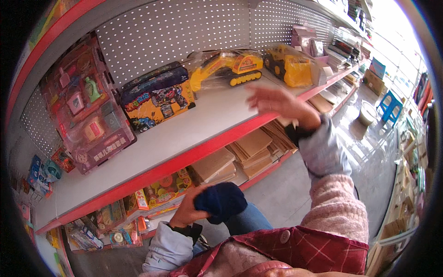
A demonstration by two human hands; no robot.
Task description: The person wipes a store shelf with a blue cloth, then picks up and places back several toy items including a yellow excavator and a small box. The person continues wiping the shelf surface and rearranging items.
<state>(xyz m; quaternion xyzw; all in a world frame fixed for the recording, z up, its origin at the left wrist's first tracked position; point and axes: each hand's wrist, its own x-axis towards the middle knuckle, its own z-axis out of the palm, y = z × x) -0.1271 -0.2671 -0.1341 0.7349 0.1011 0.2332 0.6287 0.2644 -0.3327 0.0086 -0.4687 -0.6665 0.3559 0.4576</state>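
Note:
A bunched dark blue cloth (221, 201) is gripped in my left hand (190, 207), in front of the shelf and above my knee. My right hand (277, 102), blurred, hovers over the shelf's red front edge with nothing in it. Behind that hand, a yellow toy excavator (238, 65) in clear plastic wrap rests on the white shelf (166, 138). To its right stands a wrapped yellow toy truck (294, 67). On the left are a boxed toy (159, 97) in black and orange and a large pink blister-packed toy set (90, 107), leaning on the pegboard.
Below, flat cardboard pieces (251, 145) and boxed toys (166, 188) fill a lower shelf. A blue plastic stool (390, 105) and a white bucket (367, 113) stand on the shiny floor at right. Another stocked rack (405, 194) runs along the far right.

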